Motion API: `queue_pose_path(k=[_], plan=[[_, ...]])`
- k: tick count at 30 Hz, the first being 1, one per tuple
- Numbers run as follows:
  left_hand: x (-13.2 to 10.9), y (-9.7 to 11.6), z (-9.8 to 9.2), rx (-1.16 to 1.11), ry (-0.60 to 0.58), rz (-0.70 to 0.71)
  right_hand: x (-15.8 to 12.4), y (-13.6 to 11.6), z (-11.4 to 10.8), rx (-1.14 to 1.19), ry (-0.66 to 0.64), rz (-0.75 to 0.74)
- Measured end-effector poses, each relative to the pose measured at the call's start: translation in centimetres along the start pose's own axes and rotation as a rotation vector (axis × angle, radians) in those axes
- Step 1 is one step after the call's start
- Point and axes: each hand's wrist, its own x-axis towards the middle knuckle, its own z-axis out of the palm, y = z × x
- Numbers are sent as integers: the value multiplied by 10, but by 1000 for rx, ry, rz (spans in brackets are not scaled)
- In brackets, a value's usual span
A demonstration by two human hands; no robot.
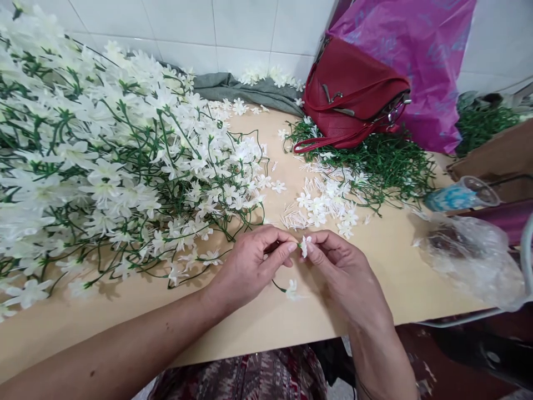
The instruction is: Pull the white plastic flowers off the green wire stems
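Note:
My left hand (pixel 254 264) and my right hand (pixel 339 266) meet over the near middle of the tan table (pixel 387 255). Both pinch around a small white artificial flower (pixel 305 245) on a thin green stem. The stem curves down under my left hand and ends in another white flower (pixel 291 289) lying on the table. Just beyond my hands lie several loose white flower heads (pixel 328 203) and thin white stamen pieces (pixel 293 219).
A big heap of finished white flower sprays (pixel 104 161) fills the left. At the back stand a red handbag (pixel 352 94) and a purple plastic bag (pixel 420 50), with bare green stems (pixel 391 161). A clear plastic bag (pixel 470 255) and a bottle (pixel 460 195) lie right.

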Motion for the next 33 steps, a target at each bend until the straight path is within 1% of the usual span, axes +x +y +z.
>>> queue_pose_path(k=[6,12,17,19,21,24,26,29,33], plan=[[2,-1,-3,56,6,12,-2,4,6,13,61,11],[5,0,-1,76,37,51,-1,8,9,28,58,11],[4,3,0,5,24,16,-2,9,13,173,26,25],[2,3,1,4,32,7,-4,10,13,239,45,18],[1,2,0,3,33,8,-4,10,13,273,91,4],[1,0,0,6,29,3,-4,11,12,264,177,-21],[2,0,-1,25,28,3,-5,11,11,240,212,-42],[3,0,0,67,35,24,-7,11,9,185,212,-56],[2,3,0,136,26,101,-8,12,8,121,175,-45]])
